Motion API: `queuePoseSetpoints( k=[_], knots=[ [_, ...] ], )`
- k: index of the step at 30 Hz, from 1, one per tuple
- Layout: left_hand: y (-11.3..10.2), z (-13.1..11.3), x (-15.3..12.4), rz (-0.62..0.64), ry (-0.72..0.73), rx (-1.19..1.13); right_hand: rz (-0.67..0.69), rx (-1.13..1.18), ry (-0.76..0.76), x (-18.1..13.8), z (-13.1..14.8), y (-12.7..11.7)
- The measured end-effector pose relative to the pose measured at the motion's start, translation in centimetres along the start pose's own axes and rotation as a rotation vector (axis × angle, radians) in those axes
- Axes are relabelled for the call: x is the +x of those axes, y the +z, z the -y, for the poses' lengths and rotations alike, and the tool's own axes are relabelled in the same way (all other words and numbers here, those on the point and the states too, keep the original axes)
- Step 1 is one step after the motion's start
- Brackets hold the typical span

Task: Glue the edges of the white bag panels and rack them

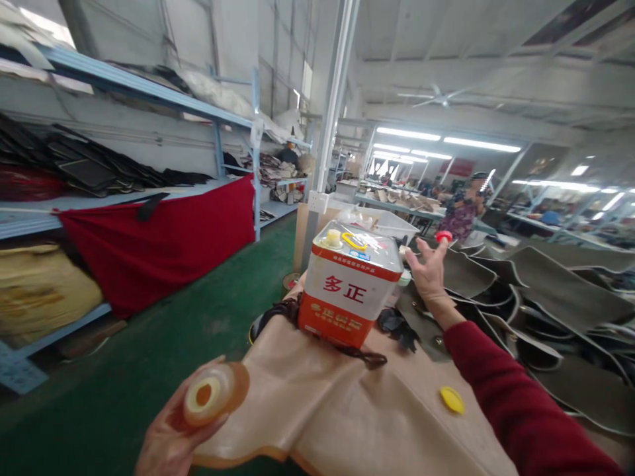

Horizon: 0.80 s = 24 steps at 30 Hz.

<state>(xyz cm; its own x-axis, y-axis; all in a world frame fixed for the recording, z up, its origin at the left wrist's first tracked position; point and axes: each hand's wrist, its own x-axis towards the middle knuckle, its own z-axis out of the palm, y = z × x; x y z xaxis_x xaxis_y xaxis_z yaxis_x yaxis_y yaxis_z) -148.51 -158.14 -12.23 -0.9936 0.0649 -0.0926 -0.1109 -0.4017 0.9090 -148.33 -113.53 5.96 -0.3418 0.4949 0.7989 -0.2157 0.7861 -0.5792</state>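
My left hand (171, 423) is wrapped round a translucent bottle (225, 390), tilted so that its uncapped mouth faces me. Something amber shows inside it. At the right, my right hand (429, 271) is raised, with a small red cap (444, 236) at its fingertips and other fingers spread. Between the hands stands a square orange and white metal can (352, 291) with a pale spout cap and a yellow handle on top. A round yellow lid (452, 400) lies on the brown sheet (347, 396) covering the table.
Grey curved panels (570, 291) are piled along the right. A crumpled black glove-like item (399, 328) lies beside the can, and a white bin (391, 221) stands behind. Blue shelving (238, 116) with a red cloth (173, 251) lines the left. A person (464, 208) stands farther back.
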Motion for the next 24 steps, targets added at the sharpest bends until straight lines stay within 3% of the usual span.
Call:
queuePoseSetpoints(
  k=[5,10,14,18,24],
  knots=[
    [4.3,-1.2,2.4,0.161,0.049,0.016,-0.174,0.187,0.239,3.8,-4.2,3.1],
    [8.7,-1.7,7.1,0.399,0.025,0.080,-0.223,0.277,0.334,6.0,-5.1,5.4],
    [11.8,-1.6,11.5,0.642,-0.027,0.089,-0.201,0.289,0.367,6.4,-5.4,5.6],
    [14.3,-1.6,14.9,0.839,0.032,0.147,-0.184,0.258,0.435,5.9,-5.7,5.3],
    [15.8,-1.4,17.8,0.955,0.108,0.254,-0.187,0.168,0.505,5.2,-4.9,5.5]
  ],
)
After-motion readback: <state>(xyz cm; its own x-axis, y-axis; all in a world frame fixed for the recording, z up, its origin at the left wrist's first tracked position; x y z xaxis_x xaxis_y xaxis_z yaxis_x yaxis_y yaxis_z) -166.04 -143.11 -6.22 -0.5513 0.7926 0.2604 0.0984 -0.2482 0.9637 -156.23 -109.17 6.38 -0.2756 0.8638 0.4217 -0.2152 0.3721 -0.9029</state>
